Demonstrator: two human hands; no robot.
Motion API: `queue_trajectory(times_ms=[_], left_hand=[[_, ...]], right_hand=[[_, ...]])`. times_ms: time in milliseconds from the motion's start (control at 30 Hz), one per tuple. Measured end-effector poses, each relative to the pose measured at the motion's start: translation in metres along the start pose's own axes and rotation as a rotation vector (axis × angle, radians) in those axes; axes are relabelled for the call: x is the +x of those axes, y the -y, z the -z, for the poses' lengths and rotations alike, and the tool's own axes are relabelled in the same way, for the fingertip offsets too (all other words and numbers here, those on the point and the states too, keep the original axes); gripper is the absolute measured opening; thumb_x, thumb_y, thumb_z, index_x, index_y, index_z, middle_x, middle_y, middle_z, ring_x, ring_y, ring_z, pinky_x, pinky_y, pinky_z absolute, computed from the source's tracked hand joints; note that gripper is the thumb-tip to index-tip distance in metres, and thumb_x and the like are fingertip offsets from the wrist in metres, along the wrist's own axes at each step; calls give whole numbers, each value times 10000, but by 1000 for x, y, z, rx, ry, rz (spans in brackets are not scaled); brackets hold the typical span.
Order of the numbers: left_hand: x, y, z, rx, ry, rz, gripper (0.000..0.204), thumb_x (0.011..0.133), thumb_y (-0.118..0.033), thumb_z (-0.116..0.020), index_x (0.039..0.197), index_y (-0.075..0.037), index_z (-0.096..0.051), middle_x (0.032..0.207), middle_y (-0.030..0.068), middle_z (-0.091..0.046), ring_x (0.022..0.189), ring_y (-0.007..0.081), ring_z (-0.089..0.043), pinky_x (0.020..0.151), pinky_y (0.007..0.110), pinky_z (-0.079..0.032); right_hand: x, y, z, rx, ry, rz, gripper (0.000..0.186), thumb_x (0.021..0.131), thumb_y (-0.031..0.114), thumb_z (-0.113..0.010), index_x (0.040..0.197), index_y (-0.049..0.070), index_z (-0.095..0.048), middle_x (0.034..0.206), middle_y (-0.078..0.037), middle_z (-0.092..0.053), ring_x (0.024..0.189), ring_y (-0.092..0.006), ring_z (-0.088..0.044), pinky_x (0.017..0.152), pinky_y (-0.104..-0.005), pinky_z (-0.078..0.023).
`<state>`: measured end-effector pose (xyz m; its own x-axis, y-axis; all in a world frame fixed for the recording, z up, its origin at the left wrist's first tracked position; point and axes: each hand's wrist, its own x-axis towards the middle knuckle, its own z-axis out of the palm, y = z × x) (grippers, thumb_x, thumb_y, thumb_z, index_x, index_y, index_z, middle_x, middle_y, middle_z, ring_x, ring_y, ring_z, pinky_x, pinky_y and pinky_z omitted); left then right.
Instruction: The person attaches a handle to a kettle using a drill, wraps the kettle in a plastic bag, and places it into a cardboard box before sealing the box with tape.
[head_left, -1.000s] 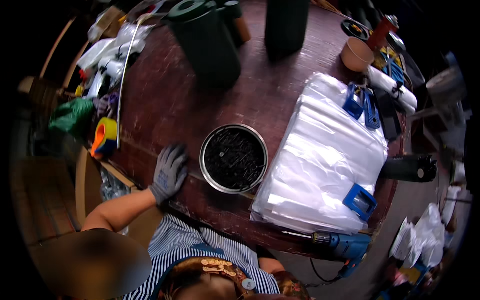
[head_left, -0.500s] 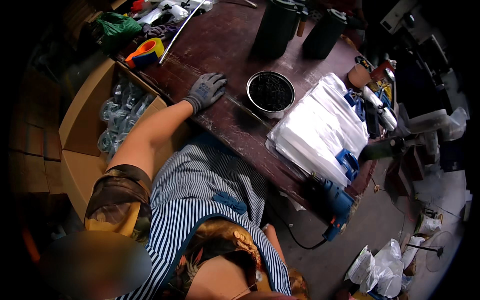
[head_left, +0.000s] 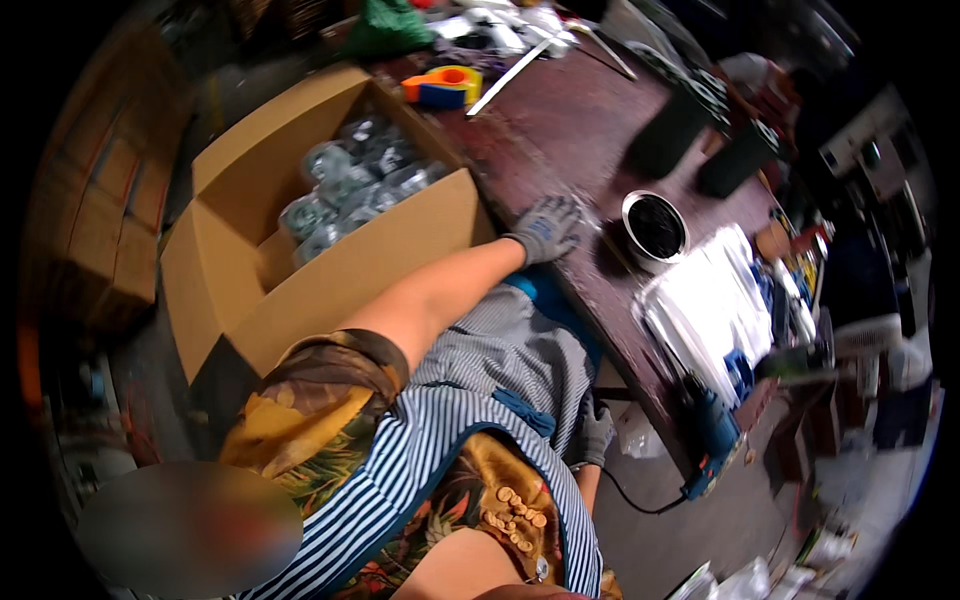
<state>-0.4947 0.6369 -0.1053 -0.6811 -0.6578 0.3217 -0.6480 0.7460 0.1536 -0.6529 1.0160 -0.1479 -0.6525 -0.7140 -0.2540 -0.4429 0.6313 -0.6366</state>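
My left hand (head_left: 548, 228), in a grey glove, lies flat with its fingers spread on the near edge of the dark brown table (head_left: 560, 130). A round black tin with a pale rim (head_left: 655, 225) stands just to its right, not touched. My right hand (head_left: 597, 430), also gloved, hangs low beside my striped apron, under the table's edge; its fingers are partly hidden and nothing shows in it. A stack of clear plastic bags (head_left: 700, 310) with blue clips lies past the tin.
An open cardboard box (head_left: 250, 260) of shiny wrapped round items (head_left: 350, 180) stands left of the table. An orange and blue tape dispenser (head_left: 445, 88), two dark cylinders (head_left: 670, 130) and a blue power tool (head_left: 710, 430) are on the table.
The view has swung left and down, bringing the cardboard box and my apron into sight. My left hand has stayed flat on the table's edge beside the tin.
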Motion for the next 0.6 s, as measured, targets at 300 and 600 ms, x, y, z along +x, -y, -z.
queue_trajectory(times_ms=[300,600], left_hand=[[-3,-9,8,-75,-52,-58,600,963,-426,-519,1453,-83,-474,1551,169,-408,1440,378,-348,1200,510,-221],[-12,-10,13,-56,-92,-65,600,947,-400,-534,1458,-92,-469,1523,168,-440,1410,375,-383,1192,526,-230]], right_hand=[[28,-74,-24,103,-88,-9,324,915,259,-632,1082,-14,-682,1053,-208,-723,968,-388,-670,821,-431,-503],[0,77,59,-269,-342,454,416,955,301,-597,1265,24,-611,1198,-206,-665,1017,-387,-648,871,-459,-503]])
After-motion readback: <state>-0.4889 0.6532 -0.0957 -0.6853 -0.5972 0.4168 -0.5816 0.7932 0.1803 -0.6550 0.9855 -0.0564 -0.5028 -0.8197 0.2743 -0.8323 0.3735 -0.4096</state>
